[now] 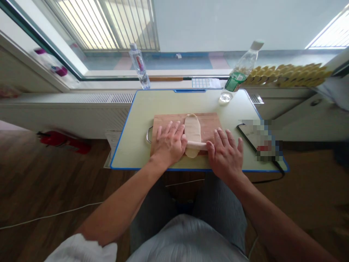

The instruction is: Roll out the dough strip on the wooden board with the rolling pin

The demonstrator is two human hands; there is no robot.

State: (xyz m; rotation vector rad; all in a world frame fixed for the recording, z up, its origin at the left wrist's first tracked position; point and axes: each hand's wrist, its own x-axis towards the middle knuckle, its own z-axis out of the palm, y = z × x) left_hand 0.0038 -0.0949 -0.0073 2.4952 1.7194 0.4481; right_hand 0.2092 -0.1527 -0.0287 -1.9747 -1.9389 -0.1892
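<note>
A pale wooden rolling pin (196,145) lies crosswise over a long, flattened strip of dough (192,127). Under the dough is a wooden cutting board (209,122) with a metal handle on its left side. My left hand (170,142) rests flat over the pin's left end, fingers stretched forward above the board. Over the right end lies my right hand (226,151), its fingers spread and its thumb against the pin. Both palms cover the pin's ends, so only its middle shows. The dough's near end sticks out below the pin.
The board sits on a small blue-edged table (166,100). A bottle with a green label (236,82) stands at its back right; another clear bottle (140,67) is at the back left. On the right lies a partly blurred flat device (252,136) with a strap. Behind is a windowsill.
</note>
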